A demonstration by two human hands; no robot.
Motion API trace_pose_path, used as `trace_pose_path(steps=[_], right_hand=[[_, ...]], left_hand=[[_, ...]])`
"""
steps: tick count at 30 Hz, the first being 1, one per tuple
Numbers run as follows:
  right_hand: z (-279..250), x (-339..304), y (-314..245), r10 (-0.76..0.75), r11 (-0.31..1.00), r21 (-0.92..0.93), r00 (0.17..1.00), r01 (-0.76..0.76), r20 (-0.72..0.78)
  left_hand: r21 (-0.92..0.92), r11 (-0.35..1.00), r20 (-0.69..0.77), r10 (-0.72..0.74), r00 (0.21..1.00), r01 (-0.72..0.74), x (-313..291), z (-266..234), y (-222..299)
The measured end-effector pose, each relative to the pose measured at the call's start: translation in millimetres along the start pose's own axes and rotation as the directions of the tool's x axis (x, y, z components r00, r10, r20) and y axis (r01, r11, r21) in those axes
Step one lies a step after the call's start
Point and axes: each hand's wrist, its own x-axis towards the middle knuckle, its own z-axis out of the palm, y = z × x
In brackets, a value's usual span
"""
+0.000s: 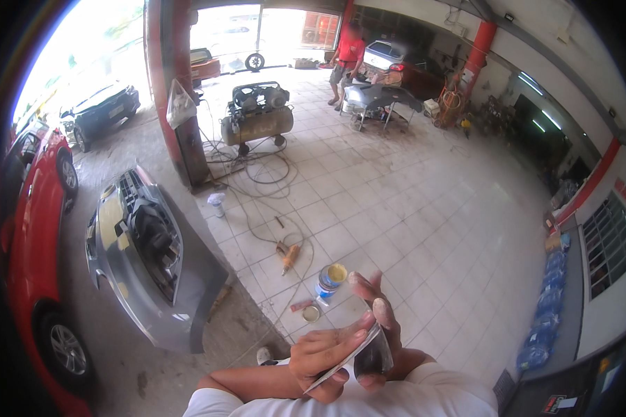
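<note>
Close to my body, both hands meet at the lower middle. My left hand (318,356) is closed on a thin, pale flat plate (335,366), its fingers along one face. My right hand (387,321) is closed round a dark, glossy flat piece (375,357), which looks like a putty spreader; it touches or nearly touches the plate. Pale residue coats some right fingertips, and two fingers point upward. Beyond the hands, an uncapped blue can (329,283) with yellowish paste stands on the tiles. A round lid (311,314) and a small reddish tube (300,305) lie beside it.
A grey car bumper (142,278) with yellow filler patches stands at left, beside a red car (31,243). An orange air tool (289,258) and looping hoses lie on the floor. Farther off are an air compressor (257,125) and a person in red (348,55). Blue-wrapped bottles (546,313) line the right wall.
</note>
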Motion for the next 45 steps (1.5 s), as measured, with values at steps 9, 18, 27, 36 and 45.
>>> trace_pose_path(steps=[9,18,27,36,45], right_hand=[[17.7,2.7,0.1,0.01,0.991,-0.13,0.995,-0.023,-0.101],[17.0,23.0,62.5,0.35,0.9,0.294,0.935,-0.321,-0.052],[39.8,25.9,58.2,0.173,0.965,0.211,0.983,-0.159,-0.053],[48.5,28.0,49.1,-0.06,0.977,-0.209,0.996,0.044,-0.071],[28.5,6.4,68.8,0.201,0.959,-0.221,0.976,-0.179,0.079]], left_hand=[[0.132,0.991,-0.053,-0.002,0.999,0.008,-4.1,-9.0,-2.7],[0.465,0.885,0.087,-0.013,0.996,-0.029,12.3,-30.6,-43.3],[0.406,0.909,0.048,0.082,0.995,-0.094,29.0,-52.0,-45.8],[0.209,0.967,-0.246,-0.091,0.965,0.144,21.0,-56.8,-38.6],[0.088,0.881,-0.386,-0.4,0.831,0.465,14.1,-62.0,-52.9]])
